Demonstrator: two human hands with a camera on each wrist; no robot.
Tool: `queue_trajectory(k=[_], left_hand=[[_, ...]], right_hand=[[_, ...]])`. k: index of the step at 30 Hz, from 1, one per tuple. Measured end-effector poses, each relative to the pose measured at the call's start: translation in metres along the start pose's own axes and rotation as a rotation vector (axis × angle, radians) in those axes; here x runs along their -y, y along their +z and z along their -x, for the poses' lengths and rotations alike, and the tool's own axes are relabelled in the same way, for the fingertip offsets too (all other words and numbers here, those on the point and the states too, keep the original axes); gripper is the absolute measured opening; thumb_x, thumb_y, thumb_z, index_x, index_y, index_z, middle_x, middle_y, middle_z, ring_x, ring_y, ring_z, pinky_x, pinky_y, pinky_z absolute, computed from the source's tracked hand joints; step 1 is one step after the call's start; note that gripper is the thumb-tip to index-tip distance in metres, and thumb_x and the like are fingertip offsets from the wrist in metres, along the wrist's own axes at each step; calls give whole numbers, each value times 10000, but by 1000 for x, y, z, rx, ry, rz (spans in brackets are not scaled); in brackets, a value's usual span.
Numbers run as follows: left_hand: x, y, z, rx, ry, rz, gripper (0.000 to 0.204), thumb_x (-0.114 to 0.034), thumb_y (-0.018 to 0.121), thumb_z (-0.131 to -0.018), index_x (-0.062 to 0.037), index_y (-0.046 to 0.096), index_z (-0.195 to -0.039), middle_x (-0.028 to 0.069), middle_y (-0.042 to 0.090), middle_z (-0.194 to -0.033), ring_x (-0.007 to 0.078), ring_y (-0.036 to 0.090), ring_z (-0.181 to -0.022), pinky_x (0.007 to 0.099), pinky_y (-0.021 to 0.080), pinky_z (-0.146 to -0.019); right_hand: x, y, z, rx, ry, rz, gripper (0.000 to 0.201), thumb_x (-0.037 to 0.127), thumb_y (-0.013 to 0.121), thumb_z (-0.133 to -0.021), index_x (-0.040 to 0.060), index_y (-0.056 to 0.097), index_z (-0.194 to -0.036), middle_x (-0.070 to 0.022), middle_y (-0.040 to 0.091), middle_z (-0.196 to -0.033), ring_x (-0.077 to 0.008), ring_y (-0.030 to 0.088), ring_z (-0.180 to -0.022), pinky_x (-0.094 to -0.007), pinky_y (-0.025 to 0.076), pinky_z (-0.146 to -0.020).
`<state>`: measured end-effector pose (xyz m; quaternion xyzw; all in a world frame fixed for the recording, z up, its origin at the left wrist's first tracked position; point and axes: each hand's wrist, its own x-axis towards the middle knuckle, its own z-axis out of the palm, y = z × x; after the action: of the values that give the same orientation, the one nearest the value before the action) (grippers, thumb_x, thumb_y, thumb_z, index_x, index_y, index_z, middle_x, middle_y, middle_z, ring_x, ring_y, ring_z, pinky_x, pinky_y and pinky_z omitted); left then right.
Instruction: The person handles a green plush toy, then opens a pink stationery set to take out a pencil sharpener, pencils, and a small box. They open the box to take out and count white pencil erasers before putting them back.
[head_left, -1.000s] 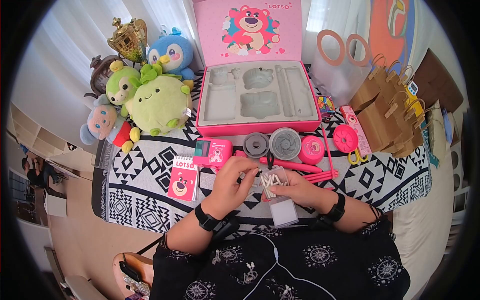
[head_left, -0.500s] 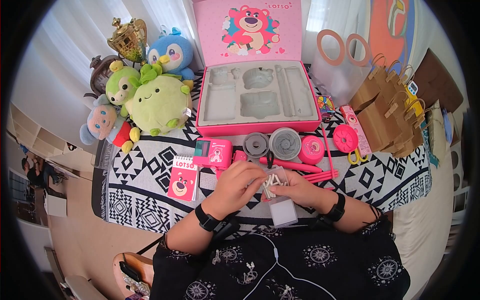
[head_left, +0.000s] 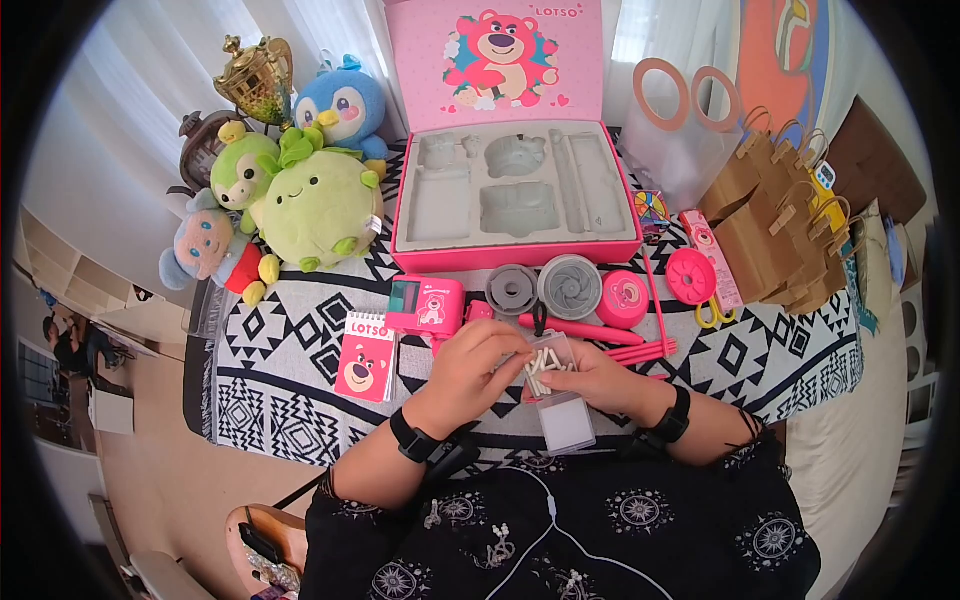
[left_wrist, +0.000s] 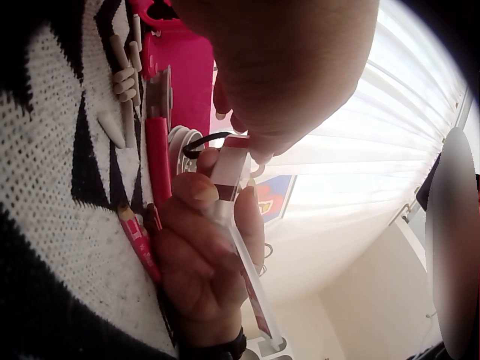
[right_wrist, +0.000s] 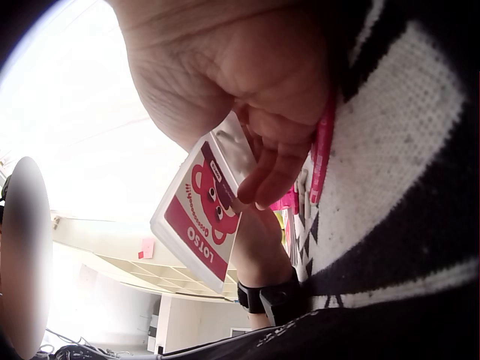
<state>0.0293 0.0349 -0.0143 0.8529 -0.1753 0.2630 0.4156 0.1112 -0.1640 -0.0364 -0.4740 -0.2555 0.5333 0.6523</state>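
My right hand holds a small clear plastic box, its lid hanging down towards me. Short white eraser sticks fill the box, and the right thumb lies over them. My left hand reaches in from the left, fingers bent and tips pinching at the sticks. Those fingertips are partly hidden by the hand itself. The right wrist view shows a pink LOTSO bear label on the lid. More loose white sticks lie on the cloth below the left hand.
Beyond the hands stand a pink sharpener, a LOTSO notepad, grey round parts, pink pencils and yellow-handled scissors. Behind them is an open pink box. Plush toys sit left, paper bags right.
My left hand has moved slightly right and down, bringing its fingertips onto the white sticks. The right hand and the clear box have stayed in place.
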Motion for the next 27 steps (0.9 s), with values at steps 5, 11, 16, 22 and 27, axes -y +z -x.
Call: queue_trajectory(k=[5,11,16,22,27], left_hand=[[1,-2,1,15,57,0,227,14,756,-735,-68,658,-923,85,646,-905,258,629,-810,342,504,-684],[0,-1,0,57,66,30,234,14,764,-722,-68,661,-915,77,647,-900,256,628,-793,338,501,-669],[0,-1,0,71,68,21,230,11,766,-729,-63,661,-920,76,647,-892,259,629,-789,341,505,-675],[-4,-1,-2,54,-20,24,307,-28,766,-755,-48,639,-1033,114,601,-1047,259,621,-904,335,519,-732],[0,0,-1,157,-42,31,296,-64,719,-819,-46,613,-1095,121,578,-1087,271,613,-935,338,529,-768]], right_hand=[[1,1,0,-4,-6,7,254,149,534,-1001,34,524,-1227,-54,647,-1052,-125,632,-986,-297,494,-877],[-1,0,-1,8,-26,25,249,154,527,-1005,32,525,-1222,-53,648,-1041,-120,623,-980,-294,485,-877],[0,1,0,-3,-27,0,240,150,529,-1003,31,527,-1211,-53,648,-1039,-121,625,-985,-293,486,-879],[6,4,-1,-1,-26,12,239,144,546,-996,47,533,-1213,-32,648,-1046,-99,621,-977,-279,490,-874],[3,3,-1,-24,-7,-2,230,143,555,-992,55,541,-1204,-19,648,-1049,-79,613,-973,-272,496,-859]])
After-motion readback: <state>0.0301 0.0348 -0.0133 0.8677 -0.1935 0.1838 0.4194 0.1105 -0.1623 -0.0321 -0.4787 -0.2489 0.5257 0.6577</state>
